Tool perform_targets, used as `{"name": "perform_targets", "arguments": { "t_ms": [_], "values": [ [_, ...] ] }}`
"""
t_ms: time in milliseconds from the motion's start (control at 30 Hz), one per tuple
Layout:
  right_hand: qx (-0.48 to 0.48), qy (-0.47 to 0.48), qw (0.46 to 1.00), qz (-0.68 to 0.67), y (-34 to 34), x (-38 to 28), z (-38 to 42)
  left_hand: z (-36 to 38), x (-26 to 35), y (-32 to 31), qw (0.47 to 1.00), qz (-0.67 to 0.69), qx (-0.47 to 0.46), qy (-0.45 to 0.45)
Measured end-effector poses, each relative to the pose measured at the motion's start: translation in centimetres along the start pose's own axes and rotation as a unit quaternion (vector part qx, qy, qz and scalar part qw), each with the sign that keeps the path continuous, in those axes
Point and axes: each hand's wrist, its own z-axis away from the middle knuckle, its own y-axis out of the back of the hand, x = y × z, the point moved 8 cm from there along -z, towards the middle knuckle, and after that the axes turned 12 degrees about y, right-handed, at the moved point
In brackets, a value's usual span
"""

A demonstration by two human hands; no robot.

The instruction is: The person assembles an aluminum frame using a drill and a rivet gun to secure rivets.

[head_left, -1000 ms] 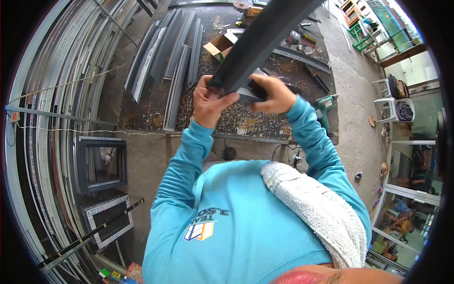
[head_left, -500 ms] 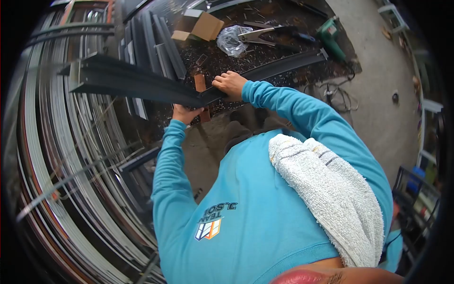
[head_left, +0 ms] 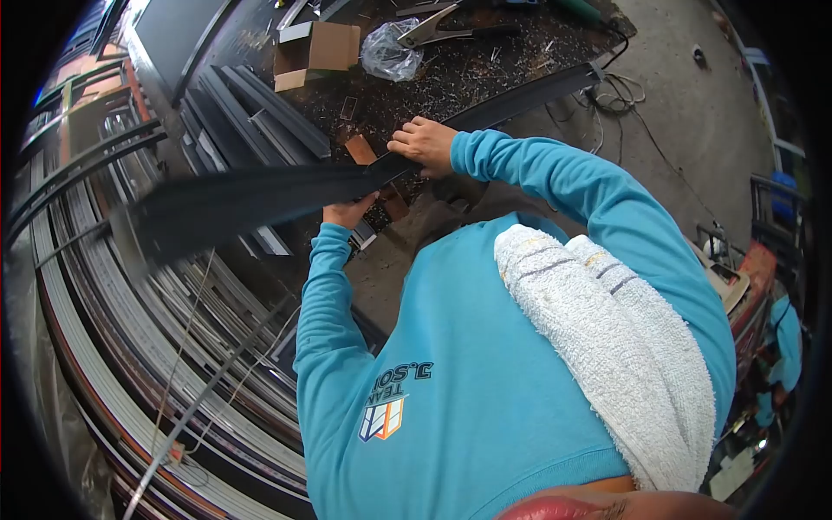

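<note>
A long dark grey metal profile runs across in front of me, its blurred left end raised close to the camera. My left hand grips it from below near the middle, fingers partly hidden behind it. My right hand is closed over the profile a little farther right, knuckles up. The far right end lies over the dark work table. A reddish-brown block shows beneath the profile, between my hands.
On the table are an open cardboard box, crumpled clear plastic, shears, part of a green power tool and scattered shavings. More dark profiles lie at left, beside racked long bars. Cables lie on the floor.
The profile's left end has swung down toward me and is blurred. Both hands keep their hold on it. My view has shifted, so the table's things appear higher and farther left.
</note>
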Motion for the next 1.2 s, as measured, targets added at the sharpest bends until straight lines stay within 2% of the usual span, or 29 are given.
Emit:
{"name": "perform_targets", "arguments": {
  "t_ms": [100, 200, 300, 400, 500, 533, 633, 667, 700, 733, 767, 800, 833, 867, 900, 933, 967, 1000, 1033, 1067, 1167, 1200],
  "values": [
    [-0.046, -0.005, 0.999, -0.016, -1.9, 0.0, -1.0, 0.0, 0.4, 0.7, 0.996, 0.058, 0.057, -0.044],
    [-0.078, -0.007, 0.997, -0.022, -2.0, 1.0, -2.3, 0.3, -3.1, -0.8, 0.998, -0.053, 0.025, -0.025],
    [-0.146, -0.028, 0.989, -0.019, -2.8, 1.6, -2.8, 0.5, -1.8, -0.4, 1.000, -0.001, 0.020, 0.025],
    [-0.214, -0.057, 0.975, 0.007, -3.5, 1.8, -2.2, 0.9, 0.2, -2.3, 0.986, -0.109, 0.107, -0.061],
    [-0.182, -0.042, 0.982, 0.017, -2.8, 1.6, -1.8, 0.2, -2.4, -3.5, 0.996, 0.049, 0.068, -0.004],
    [-0.182, -0.043, 0.982, 0.017, -3.1, 1.6, -1.9, 0.2, -1.9, -3.3, 0.998, 0.004, 0.061, -0.015],
    [-0.172, -0.044, 0.984, 0.014, -2.6, 1.5, -2.1, 0.8, 0.7, -1.9, 0.998, -0.012, 0.059, -0.005],
    [-0.174, -0.033, 0.984, -0.005, -2.4, 1.7, -2.1, 0.5, -0.6, -2.8, 0.993, -0.094, 0.073, -0.016],
    [-0.131, -0.030, 0.989, -0.060, -2.5, 2.2, -1.8, 0.4, -1.9, -3.6, 0.982, -0.160, 0.096, -0.037],
    [-0.007, -0.020, 0.990, -0.140, -1.5, 3.3, -1.2, 0.2, -2.9, -4.3, 0.966, -0.222, 0.118, -0.062],
    [0.076, -0.062, 0.965, -0.243, 1.0, 5.6, -0.2, 0.1, -3.4, -4.5, 0.954, -0.245, 0.130, -0.115],
    [0.176, -0.045, 0.949, -0.258, 4.6, 8.8, 1.3, 0.2, -3.7, -3.9, 0.981, -0.112, 0.130, -0.087],
    [0.184, -0.151, 0.937, -0.255, 7.9, 13.0, 3.8, 0.6, 1.1, -2.1, 0.983, -0.067, 0.136, -0.102],
    [0.229, -0.168, 0.942, -0.181, 10.4, 17.7, 6.9, 0.5, 1.1, -1.8, 0.985, 0.008, 0.144, -0.090],
    [0.248, -0.241, 0.937, 0.045, 12.1, 23.0, 11.5, 0.4, 1.5, -1.9, 0.986, 0.019, 0.141, -0.089],
    [0.235, -0.339, 0.894, 0.173, 15.4, 25.8, 15.7, 0.5, 1.8, -1.7, 0.986, 0.028, 0.140, -0.083],
    [0.174, -0.405, 0.831, 0.339, 16.2, 28.9, 19.7, 0.3, 2.0, -1.8, 0.987, 0.033, 0.139, -0.070],
    [0.014, -0.637, 0.754, 0.161, 17.3, 31.0, 23.9, 0.0, 2.7, -1.8, 0.983, 0.053, 0.142, -0.103],
    [-0.018, -0.695, 0.718, 0.023, 17.2, 33.3, 26.9, -0.2, 2.9, -1.9, 0.979, 0.066, 0.149, -0.126],
    [0.011, -0.682, 0.731, 0.031, 17.2, 36.0, 28.7, 0.1, 2.4, -1.8, 0.975, 0.071, 0.159, -0.140],
    [0.086, -0.649, 0.756, 0.016, 14.4, 40.1, 31.5, 0.4, 0.2, -2.2, 0.974, 0.159, 0.158, -0.041],
    [0.092, -0.642, 0.761, 0.026, 14.7, 40.0, 31.3, 0.3, 0.0, -2.0, 0.984, 0.113, 0.139, -0.013]
  ]
}}
